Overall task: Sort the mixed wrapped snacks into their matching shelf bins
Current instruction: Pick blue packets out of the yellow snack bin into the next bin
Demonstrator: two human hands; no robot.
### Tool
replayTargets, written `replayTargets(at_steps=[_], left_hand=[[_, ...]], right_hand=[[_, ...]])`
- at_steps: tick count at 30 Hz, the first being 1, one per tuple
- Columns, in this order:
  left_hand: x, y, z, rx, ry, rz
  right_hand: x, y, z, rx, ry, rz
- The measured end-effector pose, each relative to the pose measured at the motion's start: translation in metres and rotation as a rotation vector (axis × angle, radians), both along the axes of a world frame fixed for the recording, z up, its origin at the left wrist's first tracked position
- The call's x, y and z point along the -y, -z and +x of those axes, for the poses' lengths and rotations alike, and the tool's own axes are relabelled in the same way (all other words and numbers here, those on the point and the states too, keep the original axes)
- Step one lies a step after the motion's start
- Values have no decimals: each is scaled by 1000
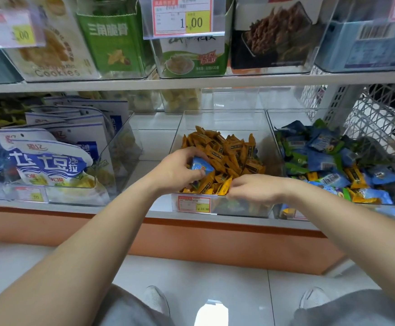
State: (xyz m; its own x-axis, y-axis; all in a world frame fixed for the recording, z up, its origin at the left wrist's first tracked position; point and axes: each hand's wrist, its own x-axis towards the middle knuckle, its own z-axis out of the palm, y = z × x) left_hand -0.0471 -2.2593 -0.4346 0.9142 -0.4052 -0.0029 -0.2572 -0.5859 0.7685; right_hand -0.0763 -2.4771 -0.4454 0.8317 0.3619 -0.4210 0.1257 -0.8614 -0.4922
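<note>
**A:** Where's the piece being sorted?

**B:** The blue snack (201, 167) is pinched in the left grip (180, 169), with fingers and thumb curled round it. It sits just above the orange snacks (229, 151) that fill the middle bin (224, 111).

**A:** And the other side?

**B:** The right grip (250, 187) is just to the right of the left one, at the bin's front edge. Its fingers curl down among the orange wrappers. The fingertips are hidden, so I cannot tell whether it is grasping one.

**A:** How far along is the sorting?

**B:** Partway, I'd judge. The bin under both grips looks almost wholly orange, and the blue piece in the left grip is the one stray I can see there. The right bin (285, 110), beyond the right grip, holds a mixed pile (328, 156) of blue and green wrappers. Several orange strays (356, 177) lie near its front, so a fair amount is left to do.

**A:** Where should the blue one go?

**B:** Probably across, past the right grip, into that right bin with the other blue wrappers.
</note>
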Motion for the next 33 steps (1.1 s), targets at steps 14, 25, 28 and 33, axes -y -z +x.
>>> replayTargets(at_steps=[14, 25, 28, 33], left_hand=[[12, -3, -4, -73, -40, -181], [52, -11, -13, -278, -88, -684], [67, -12, -16, -321, -42, -762], [70, -7, -9, -49, -68, -399]], right_hand=[[12, 1, -5, 257, -110, -58], [31, -34, -13, 246, 410, 1005], [36, -36, -16, 227, 419, 1053], [64, -42, -10, 571, 513, 906]])
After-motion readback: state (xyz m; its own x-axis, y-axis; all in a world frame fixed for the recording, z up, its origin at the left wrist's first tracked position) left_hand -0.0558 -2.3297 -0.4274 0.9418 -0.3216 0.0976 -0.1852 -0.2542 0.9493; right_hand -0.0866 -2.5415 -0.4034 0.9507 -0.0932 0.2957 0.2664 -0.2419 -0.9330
